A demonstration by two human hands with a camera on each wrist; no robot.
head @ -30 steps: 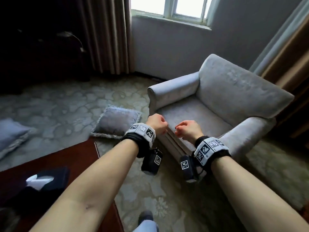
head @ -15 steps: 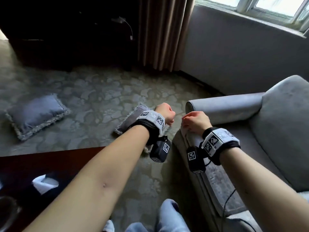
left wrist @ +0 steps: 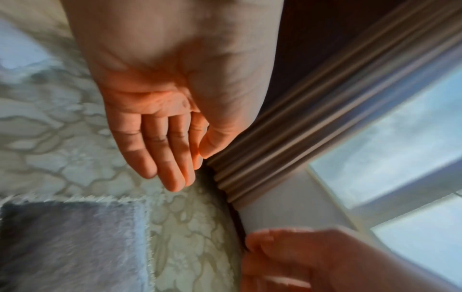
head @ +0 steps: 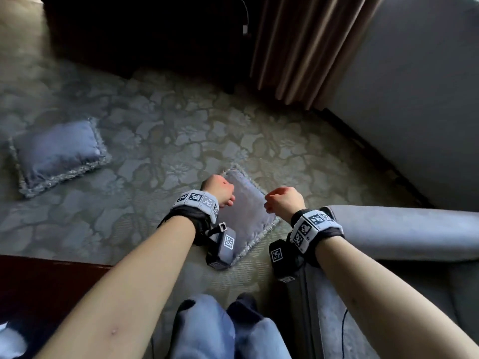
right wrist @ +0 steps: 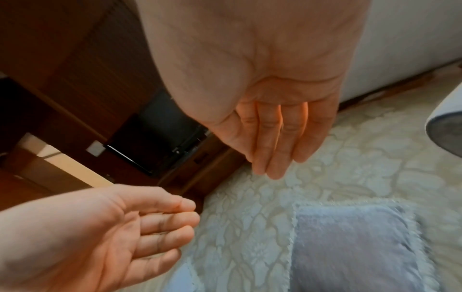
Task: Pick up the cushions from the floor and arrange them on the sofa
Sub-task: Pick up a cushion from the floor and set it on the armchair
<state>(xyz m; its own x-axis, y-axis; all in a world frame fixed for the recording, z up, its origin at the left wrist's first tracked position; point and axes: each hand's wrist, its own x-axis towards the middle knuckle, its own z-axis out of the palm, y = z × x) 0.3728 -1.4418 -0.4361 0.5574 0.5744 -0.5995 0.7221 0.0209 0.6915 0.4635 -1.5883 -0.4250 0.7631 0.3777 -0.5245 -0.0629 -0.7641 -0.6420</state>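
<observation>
Two grey-blue fringed cushions lie on the patterned carpet. The near cushion (head: 250,212) sits just left of the grey sofa's armrest (head: 404,230); the far cushion (head: 58,151) lies at the left. My left hand (head: 220,189) and right hand (head: 281,202) hover side by side above the near cushion, apart from it. In the left wrist view the left hand (left wrist: 190,170) is empty, fingers loose, over the cushion (left wrist: 70,247). The right wrist view shows the right hand (right wrist: 270,158) just as empty above the cushion (right wrist: 350,249).
A dark wooden table (head: 39,294) stands at the lower left. Brown curtains (head: 293,47) and a grey wall (head: 414,99) close off the back right, with dark furniture (head: 142,29) behind. My legs in jeans (head: 220,330) are at the bottom.
The view has swung left and down from the sofa to the floor. Both hands have moved from the sofa's front edge to above the near cushion.
</observation>
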